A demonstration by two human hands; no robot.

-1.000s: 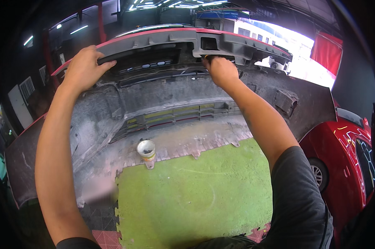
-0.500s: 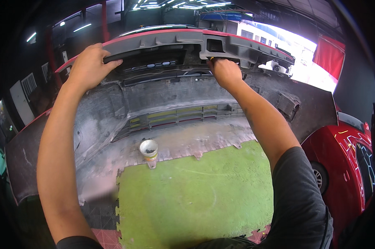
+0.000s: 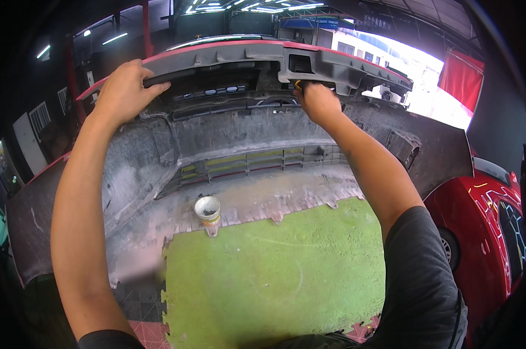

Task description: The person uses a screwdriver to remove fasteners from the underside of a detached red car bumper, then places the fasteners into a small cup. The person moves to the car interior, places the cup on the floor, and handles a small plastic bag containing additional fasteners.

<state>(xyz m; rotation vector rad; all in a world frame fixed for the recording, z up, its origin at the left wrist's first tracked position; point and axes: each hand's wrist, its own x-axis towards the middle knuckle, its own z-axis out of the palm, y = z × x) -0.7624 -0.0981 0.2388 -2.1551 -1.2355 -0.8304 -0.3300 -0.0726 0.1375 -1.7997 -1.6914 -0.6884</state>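
Note:
A large car bumper [image 3: 228, 131], grey and dusty on its inner side with a red painted edge, stands in front of me. My left hand [image 3: 126, 90] is closed over its upper rim at the left, thumb on the inner side. Right of centre, my right hand [image 3: 320, 102] is closed around a tool with a black and yellow handle [image 3: 299, 86], just below a square opening in the upper rim. The tool's working end is hidden. A small white tub [image 3: 207, 210] with dark small pieces inside stands on the bumper's lower part.
A green interlocking floor mat [image 3: 269, 273] lies below, beside dark and red floor tiles [image 3: 142, 303]. At the right stands a red car [image 3: 478, 227], with a red banner [image 3: 461, 78] behind it. A slatted grille [image 3: 263, 161] crosses the bumper's lower middle.
My right hand has shifted and turned slightly, and more of the yellow on the tool's handle shows. My left hand keeps its grip on the rim.

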